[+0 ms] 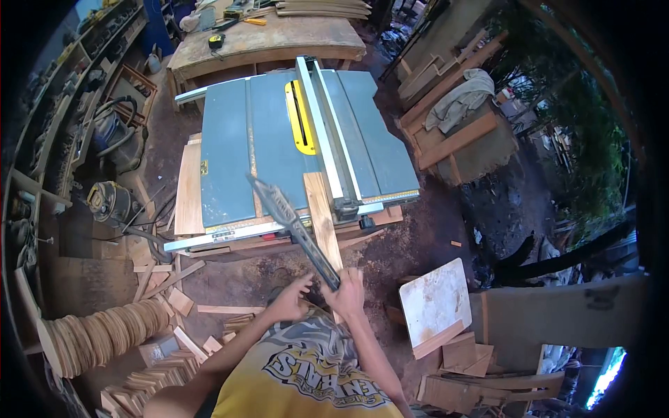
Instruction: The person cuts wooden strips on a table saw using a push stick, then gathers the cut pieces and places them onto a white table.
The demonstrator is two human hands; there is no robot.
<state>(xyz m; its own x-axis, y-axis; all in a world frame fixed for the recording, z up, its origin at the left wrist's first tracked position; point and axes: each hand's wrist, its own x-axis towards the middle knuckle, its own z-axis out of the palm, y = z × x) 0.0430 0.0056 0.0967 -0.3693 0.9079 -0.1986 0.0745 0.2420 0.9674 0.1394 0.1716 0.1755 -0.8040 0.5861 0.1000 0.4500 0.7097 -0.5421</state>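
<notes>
My right hand (346, 292) is closed around the near end of a long wooden strip (320, 216) and the lower end of a dark grey push stick (284, 214). The strip's far end rests on the near edge of the table saw (226, 139), left of its rip fence (321, 132). Slanting up to the left, the push stick is slightly blurred and crosses in front of the saw's edge. My left hand (293, 299) is just left of the right one, fingers apart and holding nothing. The yellow blade insert (308, 132) lies farther in; no raised blade can be made out.
A wooden workbench (300, 38) with a tape measure (216, 42) stands behind the saw. Stacked wooden pieces (104, 334) and offcuts cover the floor at left, near a shop vacuum (110, 202). At right lies a white board (437, 303).
</notes>
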